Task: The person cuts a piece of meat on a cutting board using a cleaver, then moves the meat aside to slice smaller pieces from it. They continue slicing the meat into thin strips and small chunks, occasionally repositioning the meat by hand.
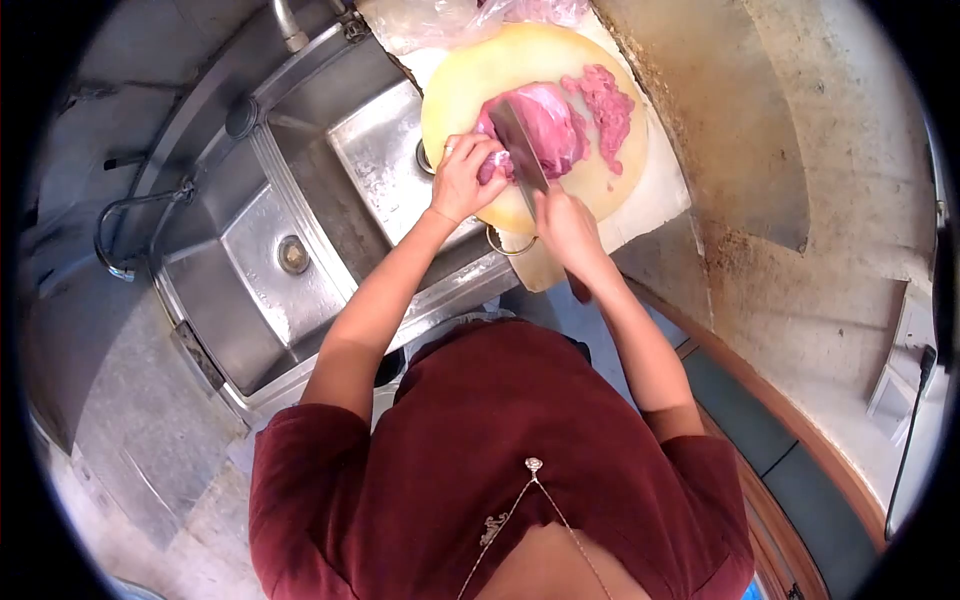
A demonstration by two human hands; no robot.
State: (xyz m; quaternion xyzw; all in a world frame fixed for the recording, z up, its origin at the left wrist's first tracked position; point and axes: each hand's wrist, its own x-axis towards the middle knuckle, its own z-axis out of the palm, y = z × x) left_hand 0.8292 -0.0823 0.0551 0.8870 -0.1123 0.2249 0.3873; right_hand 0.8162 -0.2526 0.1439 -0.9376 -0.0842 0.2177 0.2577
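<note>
The right hand [566, 226], just above the middle of the frame, is closed in a full fist round the handle of a cleaver [520, 152], whose broad blade stands angled down into the meat. The left hand [463, 178], just to its left, is half curled, fingertips bent and pressing on the near end of a large pink chunk of meat [553, 125] to steady it beside the blade. Judging by how things lie, the cutting is partly done: a strip of cut pieces [610, 105] sits to the right of the chunk, while most of the chunk is whole and uncut. All of it rests on a round yellow cutting board [465, 85] in the upper middle of the frame, over the edge of a steel double sink [300, 200] to the left; a plastic bag [450, 15] lies beyond the board
</note>
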